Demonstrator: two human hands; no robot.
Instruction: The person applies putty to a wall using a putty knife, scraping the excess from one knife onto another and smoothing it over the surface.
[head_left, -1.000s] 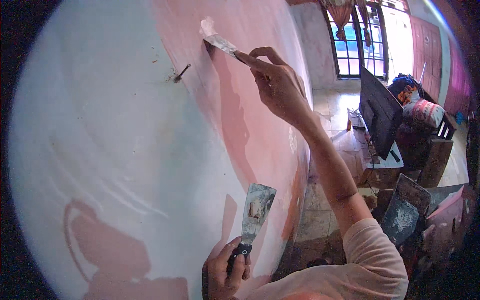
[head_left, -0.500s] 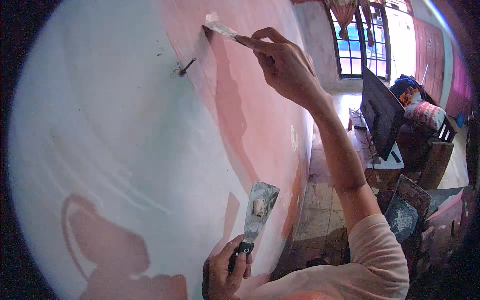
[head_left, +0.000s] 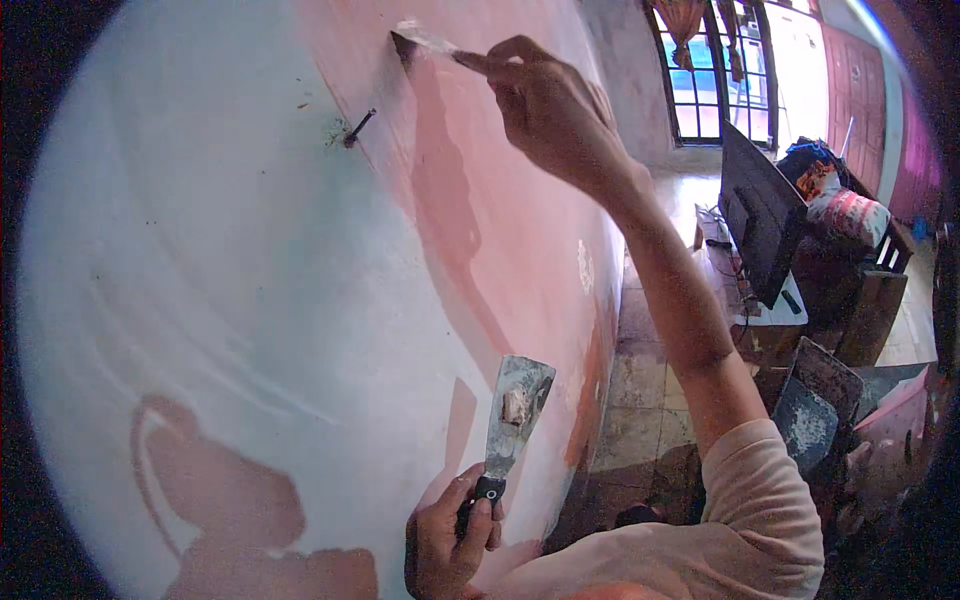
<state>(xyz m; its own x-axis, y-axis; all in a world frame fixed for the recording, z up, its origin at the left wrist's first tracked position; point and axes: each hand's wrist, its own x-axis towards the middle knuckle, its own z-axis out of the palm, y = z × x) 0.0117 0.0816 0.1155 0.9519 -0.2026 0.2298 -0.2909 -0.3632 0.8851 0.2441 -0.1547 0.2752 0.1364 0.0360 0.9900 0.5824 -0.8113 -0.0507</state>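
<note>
My right hand [head_left: 560,120] is raised, fingers closed on the handle of a putty knife [head_left: 430,42]. Its blade lies against the upper part of the wall [head_left: 480,170], beside a small pale patch of filler. Low in the picture, my left hand [head_left: 440,540] grips a wider putty knife [head_left: 522,378] by its black handle, blade pointing up. On that smeared metal blade sits a lump of off-white putty [head_left: 516,407]. A dark nail [head_left: 360,128] sticks out of the wall to the left of my right hand.
The wall is whitish on the left and pink on the right. To the right are a flat-screen television [head_left: 760,215] on a low table, a dust-coated dark tray [head_left: 815,415], a patterned bundle [head_left: 845,210] and a barred window [head_left: 715,75]. Tiled floor [head_left: 635,380] runs alongside the wall.
The right hand's knife has slid slightly up the wall. The whole view has shifted a little. My left hand keeps holding its putty knife with the lump in place.
</note>
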